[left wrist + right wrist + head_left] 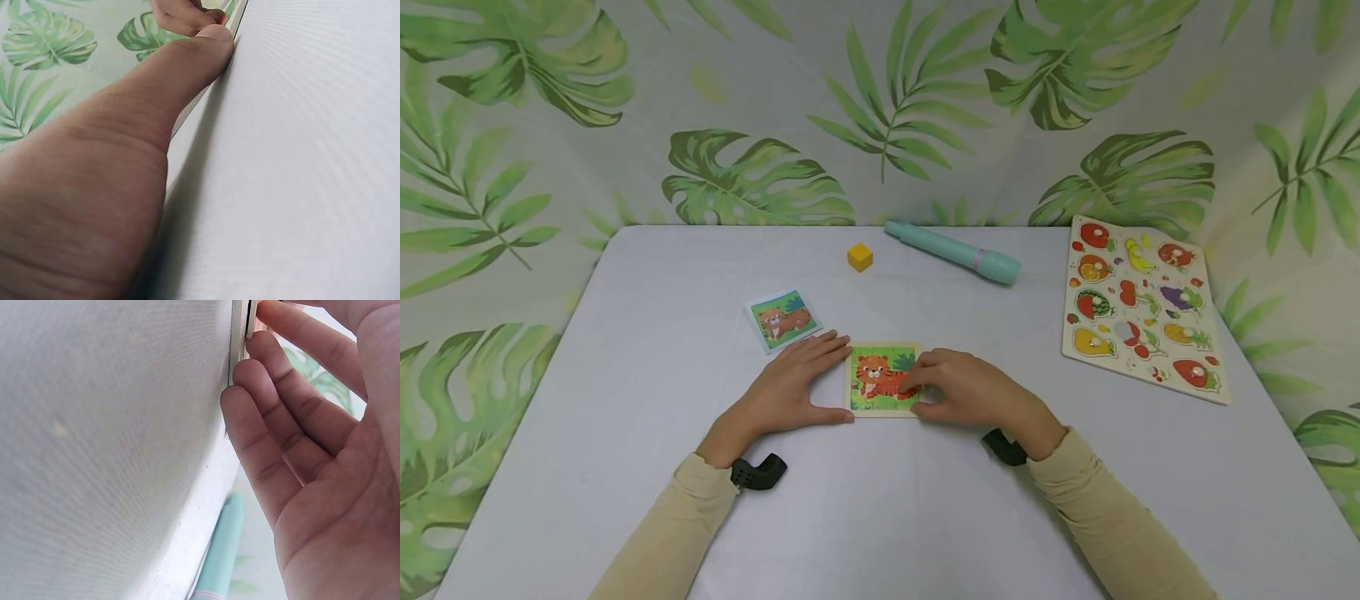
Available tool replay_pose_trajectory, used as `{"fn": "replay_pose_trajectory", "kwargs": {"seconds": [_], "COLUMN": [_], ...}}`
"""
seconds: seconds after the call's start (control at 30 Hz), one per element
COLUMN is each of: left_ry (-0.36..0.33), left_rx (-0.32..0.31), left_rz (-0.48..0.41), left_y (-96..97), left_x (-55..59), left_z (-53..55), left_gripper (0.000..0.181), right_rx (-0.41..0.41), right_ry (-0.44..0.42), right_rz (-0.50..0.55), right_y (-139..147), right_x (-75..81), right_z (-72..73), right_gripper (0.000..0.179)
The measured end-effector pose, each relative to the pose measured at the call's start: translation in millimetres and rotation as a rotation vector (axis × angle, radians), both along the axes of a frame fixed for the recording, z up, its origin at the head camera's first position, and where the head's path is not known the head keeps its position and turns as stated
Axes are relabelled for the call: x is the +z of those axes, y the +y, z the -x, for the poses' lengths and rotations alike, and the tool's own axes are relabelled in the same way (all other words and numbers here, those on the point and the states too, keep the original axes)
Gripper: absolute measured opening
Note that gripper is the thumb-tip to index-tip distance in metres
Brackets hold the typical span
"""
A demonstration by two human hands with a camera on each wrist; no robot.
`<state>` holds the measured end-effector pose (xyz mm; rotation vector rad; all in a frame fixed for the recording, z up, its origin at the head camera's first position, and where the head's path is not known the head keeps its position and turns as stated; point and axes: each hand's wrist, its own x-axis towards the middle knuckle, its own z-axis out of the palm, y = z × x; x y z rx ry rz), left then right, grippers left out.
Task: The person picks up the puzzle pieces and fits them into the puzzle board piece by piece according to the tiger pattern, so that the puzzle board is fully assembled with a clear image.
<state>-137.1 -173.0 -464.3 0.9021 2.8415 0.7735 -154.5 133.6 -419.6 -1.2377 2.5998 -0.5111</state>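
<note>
A small square tiger jigsaw puzzle (874,372) in a light wooden tray lies on the table between both hands. My left hand (786,390) is spread at its left side, with the index fingertip near the upper left corner and the thumb at the lower left. In the left wrist view that thumb (187,72) rests along the tray's edge. My right hand (966,387) comes in from the right, index fingertip pressing on the tiger's body and thumb by the lower right corner. Its other fingers (259,437) lie against the tray's side in the right wrist view.
A tiger picture card (785,320) lies just beyond my left fingers. Farther back are a yellow cube (860,257) and a mint-green flashlight-shaped tube (955,252). A fruit peg puzzle board (1138,308) lies at the right edge of the white table (880,517).
</note>
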Motion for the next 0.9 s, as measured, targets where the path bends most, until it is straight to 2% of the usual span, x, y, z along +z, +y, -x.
{"fn": "replay_pose_trajectory", "kwargs": {"seconds": [0.67, 0.9], "left_ry": [-0.012, -0.02], "left_rx": [-0.008, -0.007], "left_rz": [0.001, -0.015], "left_y": [1.2, 1.9], "left_x": [-2.9, -3.5], "left_z": [1.8, 4.3], "left_gripper": [0.099, 0.099], "right_rx": [0.005, -0.035], "right_ry": [-0.041, -0.029], "right_rz": [0.061, 0.053], "right_y": [9.2, 17.5], "right_x": [-7.9, -9.1], "right_z": [-1.2, -3.3], "right_gripper": [0.026, 0.038]}}
